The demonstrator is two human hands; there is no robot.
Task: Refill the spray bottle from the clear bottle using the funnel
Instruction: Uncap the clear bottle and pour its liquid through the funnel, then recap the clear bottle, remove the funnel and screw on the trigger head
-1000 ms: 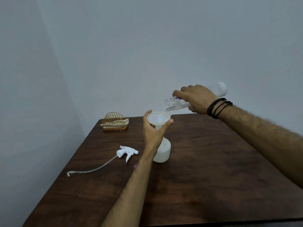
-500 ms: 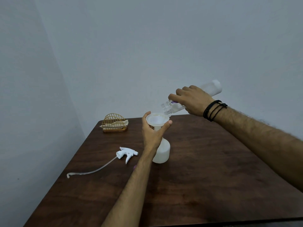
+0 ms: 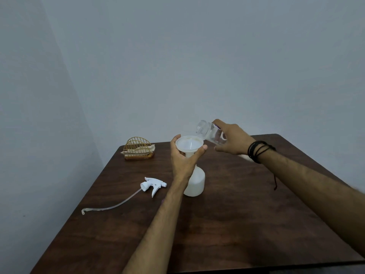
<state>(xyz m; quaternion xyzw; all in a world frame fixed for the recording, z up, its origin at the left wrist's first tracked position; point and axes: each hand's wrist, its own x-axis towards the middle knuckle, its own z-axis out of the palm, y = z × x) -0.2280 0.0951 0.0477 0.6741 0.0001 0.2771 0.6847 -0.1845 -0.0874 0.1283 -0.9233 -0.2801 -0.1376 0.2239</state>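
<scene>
A white spray bottle (image 3: pixel 194 184) stands uncapped on the dark wooden table (image 3: pixel 237 224), with a white funnel (image 3: pixel 189 145) seated in its neck. My left hand (image 3: pixel 184 161) grips the funnel below its rim, thumb on one side and fingers on the other. My right hand (image 3: pixel 232 140) holds the clear bottle (image 3: pixel 209 132) just right of the funnel, its open mouth raised and pointing up-left, above the rim. No liquid stream is visible. The white trigger spray head (image 3: pixel 153 184) with its long dip tube lies on the table to the left.
A gold wire napkin holder (image 3: pixel 138 149) with napkins sits at the table's back left corner. Grey walls close in behind and on the left. The table's front edge runs along the bottom of the view.
My right hand has tipped the clear bottle back, so its mouth rose from pouring into the funnel to pointing upward, and the bottle's base dropped. My left hand still holds the funnel.
</scene>
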